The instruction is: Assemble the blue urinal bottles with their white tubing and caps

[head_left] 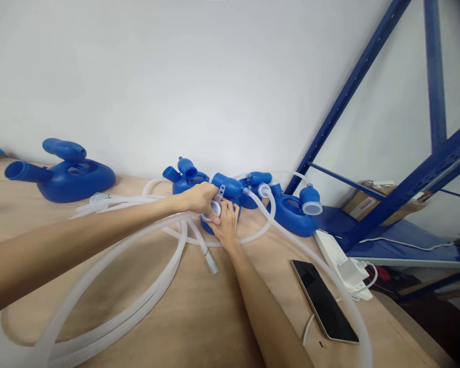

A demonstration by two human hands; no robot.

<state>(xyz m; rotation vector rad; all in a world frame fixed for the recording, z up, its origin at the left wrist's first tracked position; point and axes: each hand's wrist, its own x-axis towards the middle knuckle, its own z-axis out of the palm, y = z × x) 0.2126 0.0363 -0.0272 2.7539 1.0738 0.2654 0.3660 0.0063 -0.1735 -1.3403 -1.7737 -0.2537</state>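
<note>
One table point(199, 319) carried the work, its far edge along the wall; a blue rack point(435, 76) stood beyond its right edge. Clear hoses point(364, 342) looped over the top, reaching the near edge. Five blue bottles lay toward the far edge: one well left, one by the right edge, the rest between. The held bottle point(207, 227) was mid-length. A power strip point(331, 250) ran along the right edge, a phone point(324, 301) beside it.

Left hand point(201, 198): thumb and forefinger nearly closed, pinching a translucent collar point(215, 209) at the bottle's mouth. Right hand point(226, 225): fingers bent, close together, against the bottle and collar; exact grip partly hidden.

Technique, judged: steady the body low with the right hand, keep the collar level, and press evenly round the rim. Fingertips were best kept off the seam, and hose weight off the bottle, lest it tip.
</note>
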